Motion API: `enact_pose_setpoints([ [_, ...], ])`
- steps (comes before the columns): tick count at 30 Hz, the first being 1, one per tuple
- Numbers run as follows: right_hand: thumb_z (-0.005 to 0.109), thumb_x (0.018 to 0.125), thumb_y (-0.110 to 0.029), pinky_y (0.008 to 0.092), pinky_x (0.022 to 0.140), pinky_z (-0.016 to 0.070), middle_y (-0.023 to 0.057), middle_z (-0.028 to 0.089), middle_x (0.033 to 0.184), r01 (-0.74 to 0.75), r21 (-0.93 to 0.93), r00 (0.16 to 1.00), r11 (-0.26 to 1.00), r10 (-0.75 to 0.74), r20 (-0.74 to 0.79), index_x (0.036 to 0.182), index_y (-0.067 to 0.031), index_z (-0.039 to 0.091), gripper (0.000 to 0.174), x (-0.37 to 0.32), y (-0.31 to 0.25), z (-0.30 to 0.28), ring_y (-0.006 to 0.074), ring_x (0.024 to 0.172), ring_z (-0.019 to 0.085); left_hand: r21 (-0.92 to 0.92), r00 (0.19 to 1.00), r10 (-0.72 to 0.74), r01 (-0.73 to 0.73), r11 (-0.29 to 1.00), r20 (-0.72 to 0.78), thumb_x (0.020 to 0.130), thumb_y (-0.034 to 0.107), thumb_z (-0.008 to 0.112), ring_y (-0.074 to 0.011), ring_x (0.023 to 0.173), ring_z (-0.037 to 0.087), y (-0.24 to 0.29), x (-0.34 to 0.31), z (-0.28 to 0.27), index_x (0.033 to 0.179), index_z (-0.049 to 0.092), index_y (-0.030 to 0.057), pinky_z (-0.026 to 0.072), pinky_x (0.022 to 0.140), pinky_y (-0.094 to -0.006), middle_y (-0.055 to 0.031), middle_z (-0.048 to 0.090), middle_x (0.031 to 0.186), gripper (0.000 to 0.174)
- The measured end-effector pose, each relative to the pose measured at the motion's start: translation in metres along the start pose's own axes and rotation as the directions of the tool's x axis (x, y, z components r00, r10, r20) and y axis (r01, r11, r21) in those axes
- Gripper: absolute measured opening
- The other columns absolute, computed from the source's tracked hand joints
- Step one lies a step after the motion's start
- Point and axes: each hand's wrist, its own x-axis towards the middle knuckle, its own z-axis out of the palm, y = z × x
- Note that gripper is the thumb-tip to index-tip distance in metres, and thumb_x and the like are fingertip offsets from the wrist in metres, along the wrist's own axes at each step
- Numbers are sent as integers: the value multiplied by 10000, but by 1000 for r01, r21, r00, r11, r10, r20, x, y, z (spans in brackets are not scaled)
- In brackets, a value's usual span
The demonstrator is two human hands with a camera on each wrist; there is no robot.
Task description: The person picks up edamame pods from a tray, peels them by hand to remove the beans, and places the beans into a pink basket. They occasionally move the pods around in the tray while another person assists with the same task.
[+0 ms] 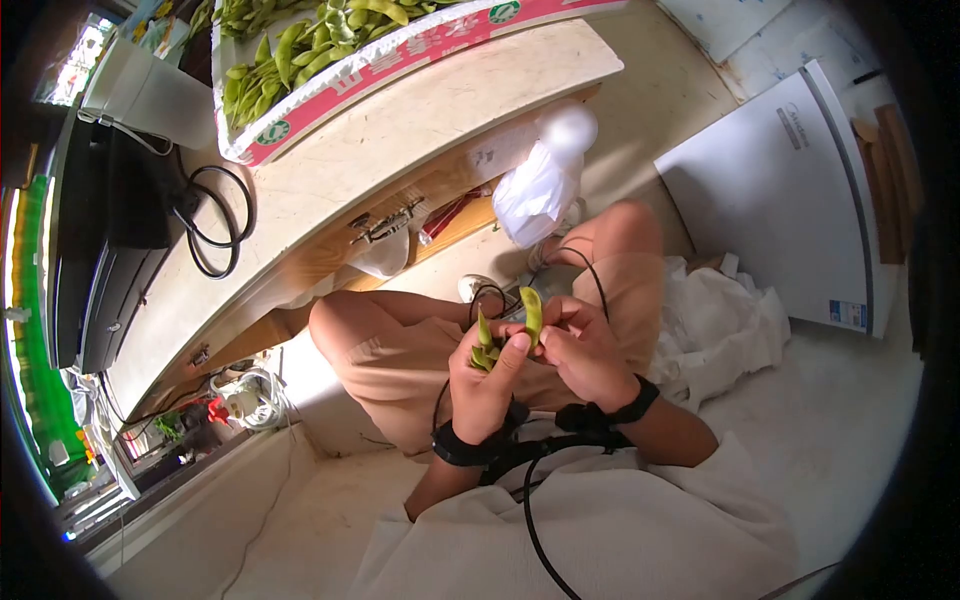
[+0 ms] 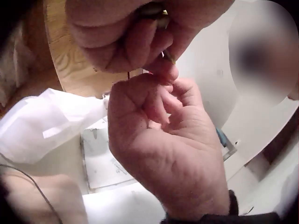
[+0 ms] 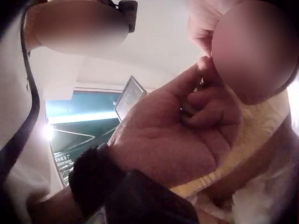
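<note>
In the head view both hands meet above the person's lap. The left hand (image 1: 482,390) keeps several green soybean pods (image 1: 484,355) in its curled fingers. Between its thumb and forefinger stands a plump soybean pod (image 1: 531,310), tip upward. From the other side the right hand (image 1: 588,358) pinches the same pod near its lower end. Fingertips of the two hands come together in the left wrist view, where the right hand (image 2: 173,144) is below and the left hand (image 2: 117,42) above. The right wrist view shows the left palm (image 3: 163,130), its fingers curled inward; the pod is mostly hidden there.
A pink-and-white box (image 1: 360,85) heaped with soybean pods (image 1: 300,50) stands on the table (image 1: 480,95). A white plastic bag (image 1: 540,195) hangs beyond the knees. A small white fridge (image 1: 775,190) is at right, and black cables (image 1: 225,235) lie at left.
</note>
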Motion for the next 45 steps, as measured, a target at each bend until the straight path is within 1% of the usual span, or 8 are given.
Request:
enact_pose_setpoints([
  [7,588,833,-23,161,599,404,-48,501,739,28,-451,998,892,-48,-32,830,-18,525,63,0,-14,-5,0,639,447,741,866,465,-434,512,185,683,-59,724,-216,733,602,-1,1,0,1027,614,-12,463,673,-267,-136,627,838,364],
  [11,592,826,-11,165,588,396,-46,492,739,61,-422,998,905,-45,47,823,-14,516,76,-3,-21,-6,0,652,451,708,843,489,-485,513,224,733,-28,703,-188,708,600,-8,-2,-7,1019,614,-25,462,657,-257,-114,642,834,299],
  [13,579,831,0,166,595,405,-34,511,747,127,-487,992,864,-101,81,829,-12,516,64,-4,-18,-10,5,671,475,540,949,300,-303,785,97,769,6,676,-157,679,580,-8,-4,-5,1002,625,-35,456,651,-259,-93,620,759,243],
  [19,584,858,-33,171,601,433,-9,544,795,-37,-176,999,984,43,33,876,-22,528,61,-8,-17,-1,20,687,500,109,989,53,-38,993,-140,878,143,614,-109,657,565,-15,-5,0,921,611,-50,436,597,-218,-67,629,768,198],
  [26,621,878,-134,186,606,456,3,571,839,-55,-336,989,940,96,108,939,-8,549,157,1,-29,-4,46,704,548,208,994,112,-110,972,3,892,115,593,-95,656,555,-10,-7,-1,965,604,-56,433,589,-212,-56,608,733,187],
  [31,613,882,-158,172,596,435,-30,545,786,-126,-302,968,945,184,170,939,-8,563,169,2,-43,1,28,672,505,-105,995,-64,55,993,-78,890,139,608,-100,645,556,-7,-6,0,941,610,-56,431,586,-208,-58,612,746,202],
  [38,478,888,-87,184,474,326,-50,488,654,-26,-526,994,850,76,75,853,-11,542,105,2,-25,-13,18,565,424,370,982,183,-157,915,-36,857,83,635,-83,639,572,-12,-6,-2,969,626,-45,445,581,-210,-48,620,721,170],
  [45,474,887,-89,180,436,294,-36,493,693,-235,-235,962,943,261,83,952,-29,516,98,-2,-28,-9,12,554,409,465,970,229,-164,870,-85,864,58,599,-74,643,533,-2,-5,-1,952,625,-56,427,594,-202,-28,603,717,146],
])
